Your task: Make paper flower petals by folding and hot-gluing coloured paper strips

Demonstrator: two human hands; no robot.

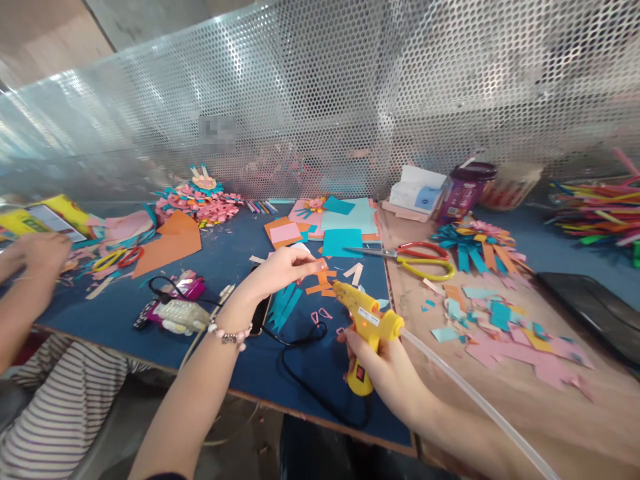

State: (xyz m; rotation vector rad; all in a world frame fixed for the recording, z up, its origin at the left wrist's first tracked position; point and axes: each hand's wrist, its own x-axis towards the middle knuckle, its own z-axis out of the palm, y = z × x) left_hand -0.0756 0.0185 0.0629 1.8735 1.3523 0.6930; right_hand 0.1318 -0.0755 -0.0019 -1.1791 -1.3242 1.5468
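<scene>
My right hand (377, 360) is wrapped round the handle of a yellow hot glue gun (373, 320), with a long clear glue stick (475, 393) poking out of its back. The gun's nozzle points up and left, close to my left hand (280, 270). There my thumb and fingers pinch an orange paper strip (323, 269). More orange paper strips (320, 289) lie just beneath. Blue paper strips (286, 305) fan out on the blue table under my left wrist, beside a partly hidden phone (261, 313).
Red-and-yellow scissors (425, 259) lie right of a blue paper sheet (343, 243). Paper scraps (530, 347) and a paper-strip flower (475, 243) are at right. A black cord (300, 373) trails from the gun. A co-worker's hands (35, 257) are at far left.
</scene>
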